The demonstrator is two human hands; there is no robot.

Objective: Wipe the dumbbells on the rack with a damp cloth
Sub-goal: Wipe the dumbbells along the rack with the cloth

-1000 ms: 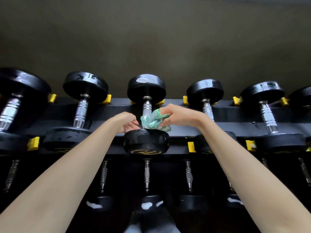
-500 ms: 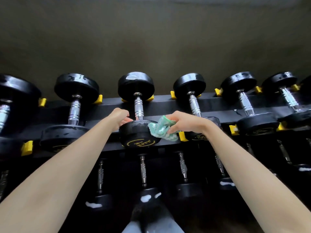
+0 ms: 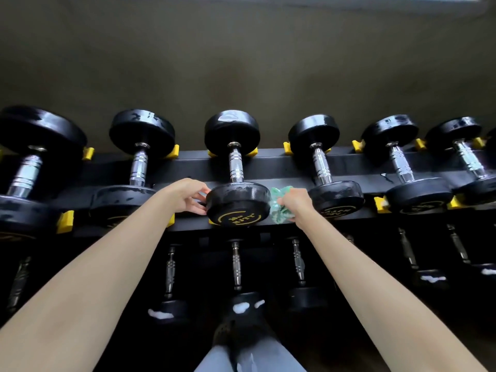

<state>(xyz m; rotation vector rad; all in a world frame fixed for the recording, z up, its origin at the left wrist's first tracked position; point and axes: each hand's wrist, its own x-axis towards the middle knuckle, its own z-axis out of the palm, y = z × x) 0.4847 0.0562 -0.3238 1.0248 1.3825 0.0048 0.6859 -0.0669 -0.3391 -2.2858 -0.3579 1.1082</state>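
Observation:
A black dumbbell (image 3: 237, 202) with a chrome handle and yellow lettering lies in the middle of the rack's top row. My left hand (image 3: 188, 196) touches the left side of its near head, fingers curved against the rim. My right hand (image 3: 294, 202) grips a crumpled green cloth (image 3: 279, 208) and presses it against the right side of the same head. The head's top looks wet and shiny.
The black rack (image 3: 281, 167) with yellow cradles (image 3: 65, 221) holds several more dumbbells left and right, such as the neighbour (image 3: 335, 196). A lower row of dumbbells (image 3: 237, 267) sits beneath. A dark wall rises behind. My legs show at the bottom.
My right hand has carried the cloth from the handle and top of the near head down to its right side. My left hand has stayed at the left rim.

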